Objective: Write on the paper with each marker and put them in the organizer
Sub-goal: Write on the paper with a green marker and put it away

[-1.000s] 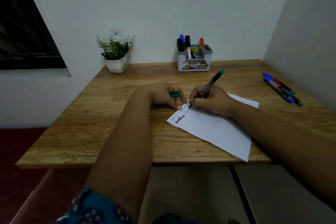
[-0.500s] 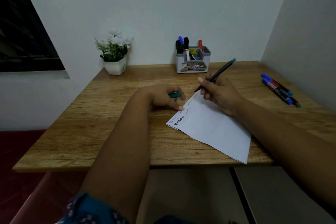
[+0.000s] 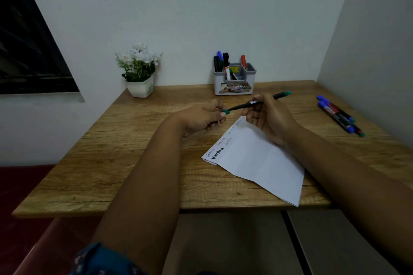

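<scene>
- Roughly mid-task: right hand (image 3: 268, 118) is gripping the green marker (image 3: 259, 102) by the barrel, tilted, lifted off the paper (image 3: 257, 158).
- Left hand (image 3: 201, 118) is pinching the green cap (image 3: 225, 112) at the marker's tip end; looks like capping is in progress, can't tell if it's seated.
- Paper is lying under and just below the right hand, several words written along its top edge.
- Organizer (image 3: 234, 83), beyond both hands by the wall, is already holding a few markers.
- Loose markers (image 3: 339, 115) are sitting well right of the right hand, probably unused.
- Remaining: stow the green one, then write with and stow the rest.
</scene>
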